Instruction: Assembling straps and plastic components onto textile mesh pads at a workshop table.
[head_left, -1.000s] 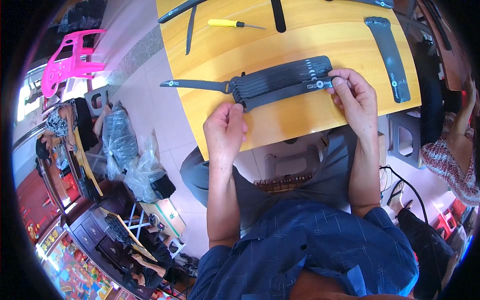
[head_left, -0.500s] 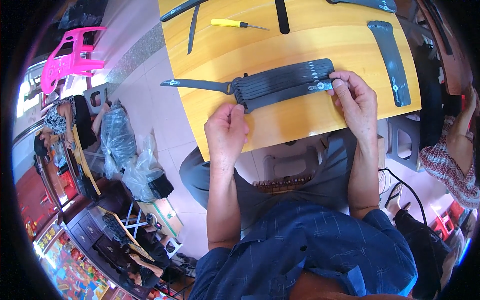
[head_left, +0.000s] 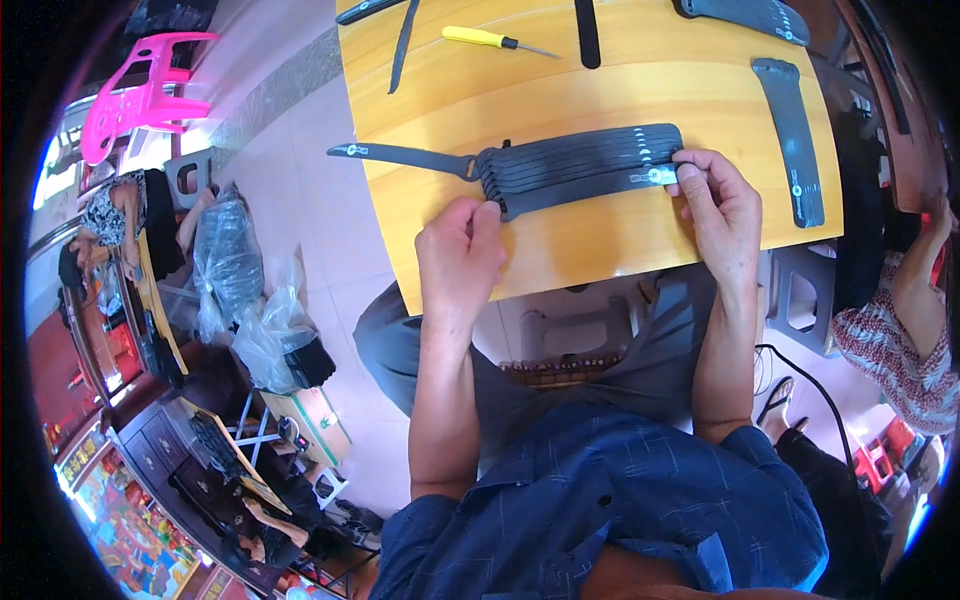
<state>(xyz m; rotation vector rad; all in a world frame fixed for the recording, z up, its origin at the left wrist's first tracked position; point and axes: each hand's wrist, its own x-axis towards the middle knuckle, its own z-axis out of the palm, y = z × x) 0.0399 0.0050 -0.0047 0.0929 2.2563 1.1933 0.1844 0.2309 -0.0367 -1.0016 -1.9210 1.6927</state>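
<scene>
A fanned stack of black cable straps (head_left: 590,160) lies on the yellow wooden table (head_left: 560,265) in front of me. My left hand (head_left: 461,252) is closed at the stack's left end, pinching the nearest strap by its looped end. At the right end, my right hand (head_left: 722,210) grips that same strap between thumb and fingers, beside its white printed mark. One single strap (head_left: 405,157) sticks out to the left, its slotted end resting against the stack.
A yellow-handled screwdriver (head_left: 475,37) lies farther back. Another strap bundle (head_left: 793,145) is at the table's right, with one more bundle (head_left: 745,18) at the far right. Loose straps (head_left: 587,35) lie along the far side. A pink plastic stool (head_left: 150,95) and bagged goods (head_left: 228,245) stand left on the floor.
The view has shifted slightly, so table and straps appear a little lower and farther right. Both hands keep their hold on the strap; the stack looks unchanged.
</scene>
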